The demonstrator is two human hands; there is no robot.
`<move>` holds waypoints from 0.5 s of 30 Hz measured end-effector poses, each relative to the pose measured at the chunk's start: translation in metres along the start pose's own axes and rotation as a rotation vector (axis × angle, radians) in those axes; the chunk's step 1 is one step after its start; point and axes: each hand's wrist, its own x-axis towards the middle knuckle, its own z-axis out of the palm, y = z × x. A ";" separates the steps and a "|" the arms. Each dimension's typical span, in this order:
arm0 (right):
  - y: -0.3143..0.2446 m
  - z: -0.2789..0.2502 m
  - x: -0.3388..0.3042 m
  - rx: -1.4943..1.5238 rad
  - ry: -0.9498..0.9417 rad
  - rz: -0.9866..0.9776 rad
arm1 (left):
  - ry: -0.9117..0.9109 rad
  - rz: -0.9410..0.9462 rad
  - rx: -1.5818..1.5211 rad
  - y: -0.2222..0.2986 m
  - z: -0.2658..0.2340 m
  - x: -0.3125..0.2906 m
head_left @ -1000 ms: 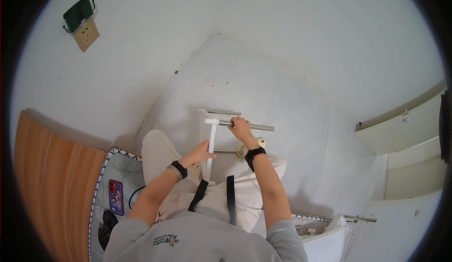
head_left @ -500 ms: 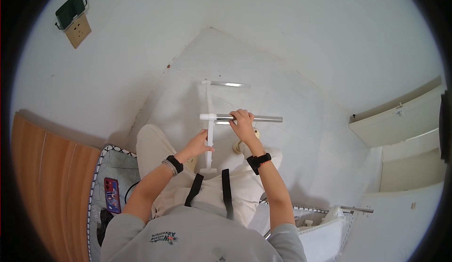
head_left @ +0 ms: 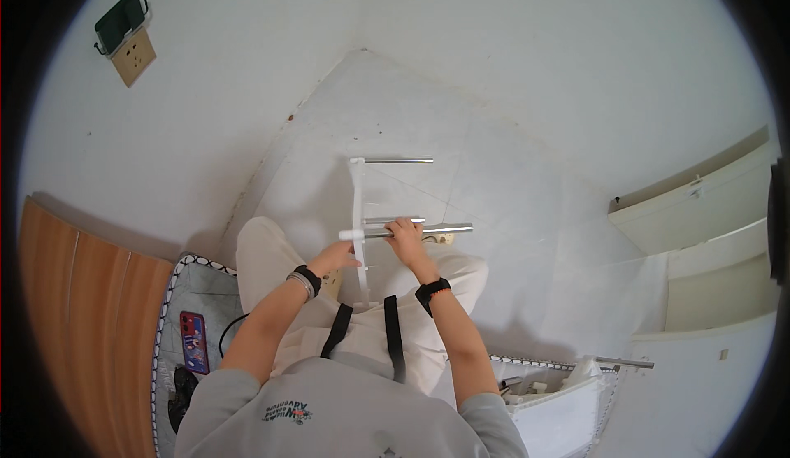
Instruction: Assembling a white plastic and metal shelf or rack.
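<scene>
A white plastic side frame (head_left: pixel 357 199) stands between my knees, running away from me. Metal tubes stick out from it to the right: a far tube (head_left: pixel 399 161) at its end and a near tube (head_left: pixel 454 228) from a white socket. A shorter stretch of tube shows just behind the near one. My left hand (head_left: pixel 336 257) is closed round the frame below that socket, thumb on its right side. Wrapped over the near tube, partway along, is my right hand (head_left: pixel 406 242). Some of its fingertips are hidden behind the tube.
Beside my left leg a phone (head_left: pixel 194 342) lies on a grey quilted surface (head_left: pixel 214 277), next to a wood-slatted panel (head_left: pixel 90 318). At lower right, a white bin (head_left: pixel 559 417) holds white parts and metal tubes. A white cabinet (head_left: pixel 699 207) stands against the right wall.
The frame and its tubes have come down and nearer to me, with both hands still on them. My right hand has shifted slightly left.
</scene>
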 end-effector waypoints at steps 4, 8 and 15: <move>0.000 -0.005 -0.009 0.026 0.028 0.150 | -0.034 -0.285 0.091 0.008 -0.008 -0.009; -0.001 -0.009 -0.012 0.024 0.017 0.177 | 0.083 -0.097 0.140 -0.022 -0.012 -0.010; -0.010 -0.006 -0.027 0.019 -0.047 0.078 | 0.511 -0.026 0.164 0.051 -0.027 -0.004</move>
